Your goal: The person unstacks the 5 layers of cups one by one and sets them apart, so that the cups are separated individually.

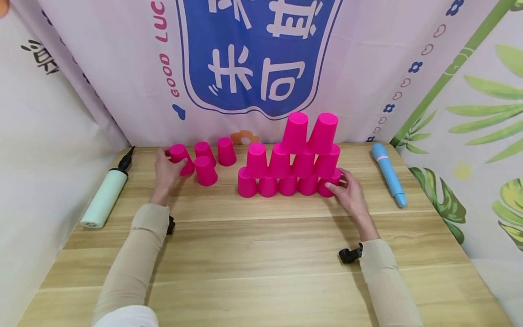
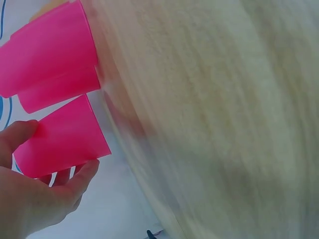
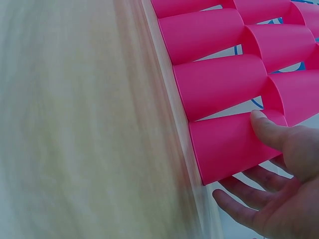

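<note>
At the back left of the table, my left hand (image 1: 166, 175) grips an upside-down pink cup (image 2: 65, 139), thumb on one side and fingers on the other. Three more pink cups (image 1: 205, 171) stand upside down just to its right. A stepped stack of pink cups (image 1: 279, 162) rises right of centre: several in the bottom row, several in the middle row, and two on top toward the right. My right hand (image 1: 352, 195) holds the rightmost bottom cup (image 3: 232, 144), its thumb on the front and its index finger partly hidden behind.
A mint-green hand pump (image 1: 105, 197) with a black nozzle lies at the left edge of the wooden table (image 1: 253, 254). Toward the right edge lies a blue stick-shaped object (image 1: 389, 175). A printed curtain (image 1: 135, 68) hangs right behind the cups.
</note>
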`<state>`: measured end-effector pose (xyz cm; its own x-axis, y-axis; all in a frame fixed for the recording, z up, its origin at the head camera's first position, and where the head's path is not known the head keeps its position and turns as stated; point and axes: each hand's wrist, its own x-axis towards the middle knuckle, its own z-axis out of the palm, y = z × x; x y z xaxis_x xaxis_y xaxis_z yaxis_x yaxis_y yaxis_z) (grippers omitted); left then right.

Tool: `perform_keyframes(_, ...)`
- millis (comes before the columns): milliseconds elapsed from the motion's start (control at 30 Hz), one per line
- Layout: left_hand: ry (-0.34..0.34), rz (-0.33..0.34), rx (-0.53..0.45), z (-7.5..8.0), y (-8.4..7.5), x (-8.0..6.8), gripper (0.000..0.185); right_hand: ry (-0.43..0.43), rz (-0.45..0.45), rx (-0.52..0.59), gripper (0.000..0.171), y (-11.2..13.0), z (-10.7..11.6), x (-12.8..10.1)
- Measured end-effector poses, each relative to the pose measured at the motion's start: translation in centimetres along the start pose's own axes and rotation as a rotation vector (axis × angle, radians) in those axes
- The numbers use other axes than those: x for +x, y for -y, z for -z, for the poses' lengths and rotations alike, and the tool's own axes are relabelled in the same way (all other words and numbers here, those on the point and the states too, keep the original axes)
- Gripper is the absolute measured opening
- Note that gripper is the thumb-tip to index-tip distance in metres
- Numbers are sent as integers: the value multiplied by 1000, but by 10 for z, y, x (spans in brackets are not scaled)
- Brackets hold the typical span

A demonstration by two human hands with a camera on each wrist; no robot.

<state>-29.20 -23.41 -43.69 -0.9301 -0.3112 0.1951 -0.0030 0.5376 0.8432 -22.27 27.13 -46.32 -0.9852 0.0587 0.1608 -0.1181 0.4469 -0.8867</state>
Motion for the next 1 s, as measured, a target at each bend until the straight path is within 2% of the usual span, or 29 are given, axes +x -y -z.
perform_keyframes(567, 71, 30, 17, -6, 5, 5, 62, -1, 28, -25, 62, -1, 1, 2)
perform_keyframes(700, 105, 39, 47, 1, 4, 2, 68, 8, 21, -25, 63, -1, 0, 2)
perform_keyframes(767, 88, 16, 84, 8, -1, 0, 71, 11, 12, -29, 63, -1, -1, 1)
perform_keyframes(867, -3, -59, 124, 17, -22, -4, 68, 11, 5, -33, 63, 0, -1, 1)
perform_keyframes(967, -88, -156, 78, 19, -64, -15, 58, 12, -1, -35, 63, 1, 0, 0)
perform_keyframes(1000, -86, -187, 40, 17, -82, -21, 56, 13, -5, -36, 64, 1, 0, 0)
